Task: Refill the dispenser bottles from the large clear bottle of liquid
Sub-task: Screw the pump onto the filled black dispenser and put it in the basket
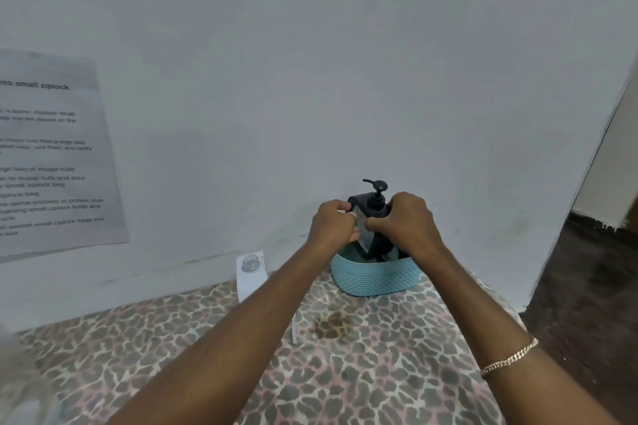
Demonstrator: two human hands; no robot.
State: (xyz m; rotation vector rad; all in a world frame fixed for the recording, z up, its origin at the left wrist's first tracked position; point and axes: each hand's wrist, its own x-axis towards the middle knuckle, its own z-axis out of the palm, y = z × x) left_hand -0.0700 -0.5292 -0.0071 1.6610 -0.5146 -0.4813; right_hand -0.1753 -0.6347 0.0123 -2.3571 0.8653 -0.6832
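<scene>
A dark square dispenser bottle (366, 231) with a black pump head (378, 198) is tilted above a light blue basket (378, 278) near the wall. My left hand (333, 224) grips its left side and my right hand (405, 221) grips its right side; both hands hide much of the bottle's body. Left of the basket, the large clear bottle (251, 269) stands against the wall with its threaded mouth open; my left forearm hides its lower right part.
A leopard-print cloth (207, 348) covers the table, with a brown stain (331, 324) in front of the basket. A printed sheet (51, 155) hangs on the wall at left. A dark floor (587, 286) drops away past the table's right edge.
</scene>
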